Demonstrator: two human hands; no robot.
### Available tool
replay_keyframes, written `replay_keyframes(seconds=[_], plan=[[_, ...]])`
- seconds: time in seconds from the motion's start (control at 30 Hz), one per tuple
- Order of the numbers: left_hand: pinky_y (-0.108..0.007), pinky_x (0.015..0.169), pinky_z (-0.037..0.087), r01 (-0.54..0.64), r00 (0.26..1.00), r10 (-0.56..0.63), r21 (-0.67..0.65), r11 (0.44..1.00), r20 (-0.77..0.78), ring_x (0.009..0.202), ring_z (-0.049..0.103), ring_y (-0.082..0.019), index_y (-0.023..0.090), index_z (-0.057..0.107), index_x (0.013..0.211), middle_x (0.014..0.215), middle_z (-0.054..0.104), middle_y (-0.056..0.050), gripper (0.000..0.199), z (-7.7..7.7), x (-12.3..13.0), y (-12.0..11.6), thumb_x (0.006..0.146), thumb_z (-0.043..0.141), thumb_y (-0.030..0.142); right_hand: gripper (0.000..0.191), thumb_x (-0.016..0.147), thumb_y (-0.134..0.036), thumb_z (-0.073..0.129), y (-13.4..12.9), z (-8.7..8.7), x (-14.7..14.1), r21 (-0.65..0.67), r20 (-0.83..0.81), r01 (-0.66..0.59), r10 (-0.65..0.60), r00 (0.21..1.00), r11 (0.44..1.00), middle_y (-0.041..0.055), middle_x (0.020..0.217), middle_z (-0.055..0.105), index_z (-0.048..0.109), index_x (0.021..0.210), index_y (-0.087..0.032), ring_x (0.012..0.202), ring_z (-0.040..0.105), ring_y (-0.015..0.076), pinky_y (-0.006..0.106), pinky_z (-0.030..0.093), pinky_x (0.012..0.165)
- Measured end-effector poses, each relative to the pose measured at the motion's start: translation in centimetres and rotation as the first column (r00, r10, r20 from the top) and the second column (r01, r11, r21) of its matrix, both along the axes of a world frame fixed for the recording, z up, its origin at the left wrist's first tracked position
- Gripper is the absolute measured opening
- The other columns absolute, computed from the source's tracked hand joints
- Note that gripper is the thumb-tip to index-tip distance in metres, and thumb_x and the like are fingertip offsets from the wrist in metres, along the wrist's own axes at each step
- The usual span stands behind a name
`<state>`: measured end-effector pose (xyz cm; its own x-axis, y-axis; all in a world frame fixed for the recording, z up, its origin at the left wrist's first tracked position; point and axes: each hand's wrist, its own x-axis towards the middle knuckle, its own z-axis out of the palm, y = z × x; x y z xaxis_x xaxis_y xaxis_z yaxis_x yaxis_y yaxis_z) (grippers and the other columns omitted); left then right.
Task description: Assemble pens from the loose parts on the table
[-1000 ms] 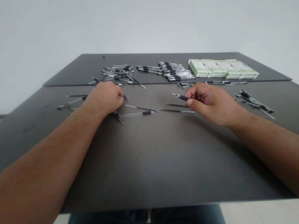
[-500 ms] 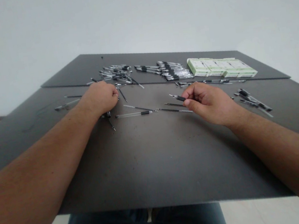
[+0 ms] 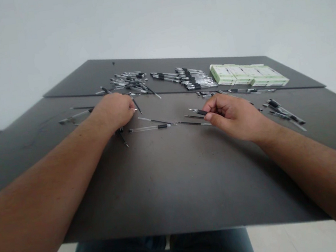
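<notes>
My right hand (image 3: 230,115) is closed around an uncapped pen (image 3: 200,112) with a black grip, its tip pointing left. Beneath that pen, ink refills (image 3: 194,123) lie on the table. My left hand (image 3: 116,111) is closed, fingertips pinched; a small pale tip shows at them, but what it belongs to I cannot make out. Loose pen parts (image 3: 122,138) lie partly hidden under the left hand. Between the hands rest a clear pen barrel (image 3: 146,128) with a black grip and another thin refill (image 3: 155,120).
Behind the left hand is a loose heap of pens (image 3: 129,81). A row of pens (image 3: 197,77) lies farther back, beside green-and-white boxes (image 3: 248,75). More pen parts (image 3: 284,112) lie to the right. The dark table (image 3: 175,183) has a seam across its far part.
A small pale tip now shows at my left fingertips, which have shifted slightly right. My right hand keeps its hold on the pen, which has moved slightly left and down.
</notes>
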<state>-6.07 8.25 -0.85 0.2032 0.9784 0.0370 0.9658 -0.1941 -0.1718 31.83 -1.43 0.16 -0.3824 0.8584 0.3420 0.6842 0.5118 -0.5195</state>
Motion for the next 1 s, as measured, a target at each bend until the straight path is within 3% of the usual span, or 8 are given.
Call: replay_keyframes(seconds=[0.27, 0.4, 0.53, 0.6, 0.67, 0.77, 0.87, 1.0], plan=[[-0.053, 0.111, 0.064, 0.052, 0.994, -0.052, 0.008, 0.999, 0.093, 0.118, 0.085, -0.044, 0.023, 0.097, 0.107, 0.108, 0.092, -0.018, 0.034, 0.1, 0.1, -0.1, 0.094, 0.067, 0.033, 0.014, 0.096, -0.040, 0.076, -0.3, 0.2, -0.1, -0.014, -0.002, -0.019, 0.019, 1.000, 1.000, 0.0004, 0.084, 0.076, 0.072, 0.101, -0.028, 0.070, 0.061, 0.0213, 0.037, 0.047, 0.070], [-0.052, 0.106, 0.066, 0.010, 0.949, -0.028, 0.060, 0.998, 0.313, 0.109, 0.085, -0.041, 0.025, 0.092, 0.096, 0.100, 0.090, -0.013, 0.021, 1.2, 1.1, -1.2, 0.089, 0.073, 0.028, 0.015, 0.096, -0.041, 0.077, -0.2, 0.2, 0.0, -0.019, 0.001, -0.019, 0.019, 1.000, 1.000, 0.0007, 0.084, 0.076, 0.072, 0.102, -0.028, 0.071, 0.062, 0.0215, 0.037, 0.047, 0.071], [-0.047, 0.097, 0.067, 0.008, 0.850, -0.060, 0.101, 0.995, 0.523, 0.094, 0.083, -0.032, 0.024, 0.089, 0.103, 0.097, 0.089, -0.010, 0.019, 1.7, 2.5, -2.8, 0.093, 0.075, 0.029, 0.015, 0.095, -0.040, 0.077, -0.2, 0.2, -0.1, -0.028, 0.014, -0.023, 0.023, 1.000, 0.999, 0.0019, 0.086, 0.076, 0.073, 0.102, -0.027, 0.073, 0.062, 0.0219, 0.037, 0.046, 0.072], [-0.044, 0.086, 0.068, 0.047, 0.705, -0.064, 0.044, 0.998, 0.706, 0.079, 0.078, -0.026, 0.022, 0.086, 0.103, 0.090, 0.085, -0.008, 0.014, 1.3, 3.3, -3.5, 0.092, 0.078, 0.028, 0.016, 0.096, -0.040, 0.076, -0.2, 0.2, -0.2, -0.039, 0.010, -0.034, 0.034, 0.999, 0.999, 0.0021, 0.086, 0.076, 0.073, 0.103, -0.026, 0.073, 0.062, 0.0216, 0.036, 0.046, 0.072], [-0.044, 0.078, 0.067, 0.105, 0.467, -0.009, -0.046, 0.993, 0.884, 0.069, 0.074, -0.023, 0.019, 0.084, 0.104, 0.086, 0.081, -0.007, 0.016, 0.7, 4.1, -4.0, 0.090, 0.081, 0.024, 0.016, 0.096, -0.040, 0.075, -0.3, 0.2, -0.3, -0.050, 0.007, -0.043, 0.043, 0.999, 0.998, 0.0018, 0.086, 0.076, 0.073, 0.103, -0.026, 0.072, 0.061, 0.0209, 0.036, 0.046, 0.071], [-0.040, 0.072, 0.066, 0.195, 0.270, 0.066, -0.122, 0.973, 0.961, 0.070, 0.074, -0.022, 0.019, 0.084, 0.118, 0.087, 0.079, -0.006, 0.027, -0.1, 5.3, -4.8, 0.092, 0.080, 0.024, 0.015, 0.097, -0.039, 0.076, -0.3, 0.2, -0.3, -0.053, 0.006, -0.052, 0.053, 0.999, 0.997, 0.0011, 0.085, 0.076, 0.072, 0.102, -0.026, 0.071, 0.060, 0.0198, 0.035, 0.045, 0.070], [-0.035, 0.067, 0.062, 0.297, 0.040, 0.208, -0.210, 0.932, 0.977, 0.072, 0.074, -0.021, 0.020, 0.086, 0.112, 0.080, 0.072, -0.004, 0.029, -0.3, 6.0, -5.3, 0.083, 0.086, 0.022, 0.014, 0.097, -0.039, 0.076, -0.2, 0.1, -0.3, -0.054, 0.003, -0.056, 0.056, 0.998, 0.997, 0.0010, 0.085, 0.076, 0.072, 0.103, -0.027, 0.070, 0.060, 0.0197, 0.035, 0.044, 0.069], [-0.034, 0.064, 0.061, 0.375, -0.070, 0.333, -0.285, 0.882, 0.940, 0.069, 0.071, -0.020, 0.019, 0.083, 0.095, 0.075, 0.069, -0.005, 0.018, -0.2, 6.3, -5.6, 0.077, 0.088, 0.017, 0.014, 0.097, -0.040, 0.076, -0.2, 0.0, -0.2, -0.053, 0.012, -0.056, 0.056, 0.998, 0.997, 0.0009, 0.083, 0.075, 0.073, 0.102, -0.027, 0.070, 0.060, 0.0203, 0.035, 0.044, 0.068]])
